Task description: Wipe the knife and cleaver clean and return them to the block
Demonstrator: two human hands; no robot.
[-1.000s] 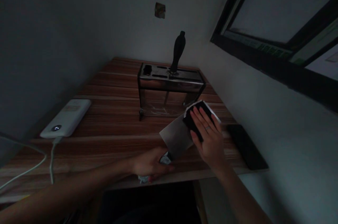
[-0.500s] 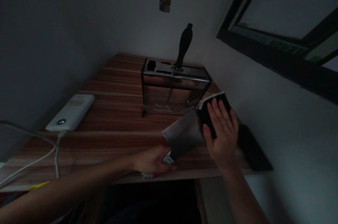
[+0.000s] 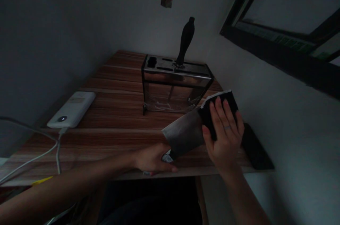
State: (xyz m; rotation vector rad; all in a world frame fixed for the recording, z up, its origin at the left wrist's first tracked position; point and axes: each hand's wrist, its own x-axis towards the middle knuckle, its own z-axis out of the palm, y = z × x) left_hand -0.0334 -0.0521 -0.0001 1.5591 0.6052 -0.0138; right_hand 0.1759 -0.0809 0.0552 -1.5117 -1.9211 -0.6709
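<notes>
My left hand (image 3: pixel 152 157) is wrapped around the handle of a cleaver (image 3: pixel 186 133), whose wide grey blade points up and to the right above the table. The handle's visible part looks pale and silvery. My right hand (image 3: pixel 225 133) presses a black sheet with a ragged white edge (image 3: pixel 206 118) against the far end of the blade, hiding that end. Its fingers lie extended over the sheet, with the thumb at the near side. Behind the blade stands a clear-sided knife block (image 3: pixel 175 94) with a metal top, a black-handled tool (image 3: pixel 186 41) upright in it.
A white power bank (image 3: pixel 73 110) with a plugged-in cable (image 3: pixel 57 152) lies at the left of the wood-grain table (image 3: pixel 114 126). A dark flat object, perhaps a phone (image 3: pixel 256 149), is at the right edge. Walls and a dark window frame (image 3: pixel 265 50) bound the right side.
My right hand and the black sheet have shifted slightly to the right along the blade. My left hand keeps its hold on the cleaver; the view has tilted a little.
</notes>
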